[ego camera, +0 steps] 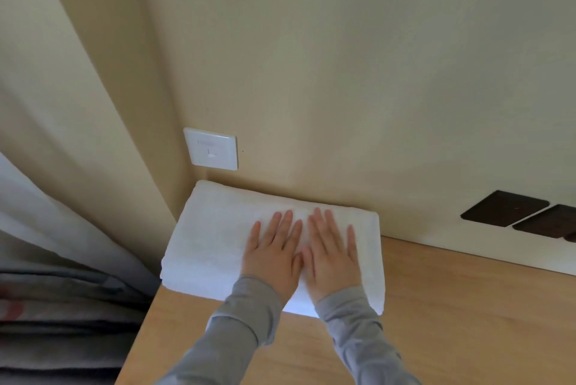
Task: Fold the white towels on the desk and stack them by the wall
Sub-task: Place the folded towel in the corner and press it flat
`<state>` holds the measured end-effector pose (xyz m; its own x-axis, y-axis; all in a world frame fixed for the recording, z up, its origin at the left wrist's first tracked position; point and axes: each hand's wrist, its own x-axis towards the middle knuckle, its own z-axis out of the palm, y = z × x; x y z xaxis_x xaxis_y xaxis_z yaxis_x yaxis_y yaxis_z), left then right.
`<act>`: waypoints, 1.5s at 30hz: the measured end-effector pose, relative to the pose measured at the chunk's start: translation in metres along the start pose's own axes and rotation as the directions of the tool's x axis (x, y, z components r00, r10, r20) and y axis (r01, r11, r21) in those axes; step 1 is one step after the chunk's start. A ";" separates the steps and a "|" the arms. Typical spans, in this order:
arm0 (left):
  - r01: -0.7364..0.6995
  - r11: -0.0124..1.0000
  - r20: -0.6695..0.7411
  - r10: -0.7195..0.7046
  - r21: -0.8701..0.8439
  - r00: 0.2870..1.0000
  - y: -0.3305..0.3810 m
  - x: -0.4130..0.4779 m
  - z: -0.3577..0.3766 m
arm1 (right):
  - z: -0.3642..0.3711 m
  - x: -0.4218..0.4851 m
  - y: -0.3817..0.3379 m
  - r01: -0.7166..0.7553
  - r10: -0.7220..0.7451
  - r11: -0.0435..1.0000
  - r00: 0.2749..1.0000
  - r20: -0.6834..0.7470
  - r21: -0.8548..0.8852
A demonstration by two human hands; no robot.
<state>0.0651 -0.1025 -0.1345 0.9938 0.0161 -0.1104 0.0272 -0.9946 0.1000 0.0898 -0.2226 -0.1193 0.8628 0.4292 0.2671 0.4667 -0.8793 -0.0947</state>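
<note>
A stack of folded white towels (215,238) lies in the back left corner of the wooden desk (452,316), its far edge against the cream wall. Both my hands rest flat on top of the stack, side by side, fingers straight and pointing to the wall. My left hand (272,255) presses the middle of the top towel. My right hand (332,253) presses just to its right, thumbs nearly touching. Grey sleeves cover both forearms. How many towels are in the stack is hard to tell.
A white wall socket (211,149) sits just above the stack's left end. Dark brown plates (505,207) are fixed to the wall at the right. A cream curtain (62,135) hangs left of the desk, with dark bedding (62,316) below it.
</note>
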 end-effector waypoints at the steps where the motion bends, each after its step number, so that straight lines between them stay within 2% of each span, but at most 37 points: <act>1: -0.039 0.999 0.001 0.039 -0.003 0.999 -0.007 0.003 0.000 | 0.004 0.001 0.000 0.034 -0.035 0.999 0.996 0.086 0.014; 4: -0.068 0.997 -0.051 0.069 0.024 0.996 -0.050 0.000 -0.005 | 0.016 0.002 0.022 -0.055 0.050 0.998 0.964 0.260 0.013; 7: 0.054 0.998 -0.075 -0.052 0.023 0.996 -0.091 -0.011 -0.005 | 0.021 -0.006 0.045 -0.129 0.140 0.990 0.945 0.296 -0.057; 13: 0.094 0.990 -0.083 -0.103 -0.105 0.991 -0.098 -0.004 0.003 | 0.028 -0.010 0.042 -0.171 0.162 0.985 0.954 0.254 0.014; 17: 0.122 0.988 -0.060 -0.128 -0.095 0.990 -0.098 0.000 0.000 | 0.028 -0.006 0.044 -0.188 0.178 0.982 0.947 0.267 0.015; 21: 0.257 0.964 -0.132 -0.263 -0.064 0.956 -0.093 -0.010 0.001 | 0.024 -0.010 0.042 -0.217 0.203 0.975 0.954 0.219 0.043; 25: 0.312 0.942 -0.131 -0.327 -0.121 0.936 -0.094 -0.006 0.005 | 0.030 -0.010 0.042 -0.257 0.242 0.965 0.949 0.201 0.049; 31: 0.309 0.942 -0.067 -0.319 -0.131 0.945 -0.103 0.009 0.000 | 0.027 0.005 0.047 -0.244 0.213 0.968 0.922 0.324 0.060; 36: 0.301 0.952 -0.069 -0.305 -0.055 0.950 -0.095 0.002 -0.006 | 0.006 0.004 0.056 -0.156 0.116 0.986 0.906 0.406 0.067; 40: 0.230 0.973 -0.097 -0.232 -0.035 0.968 -0.065 -0.011 -0.024 | -0.030 -0.004 0.066 -0.121 0.077 0.985 0.945 0.317 0.124; 45: 0.078 0.997 -0.122 -0.077 0.004 0.990 0.013 -0.023 -0.060 | -0.083 -0.019 0.089 -0.176 0.156 0.981 0.968 0.198 0.086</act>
<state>0.0487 -0.1097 -0.0715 0.9945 0.1046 0.0041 0.1039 -0.9907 0.0875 0.0990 -0.3263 -0.0537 0.9463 0.3188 0.0535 0.3225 -0.9201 -0.2223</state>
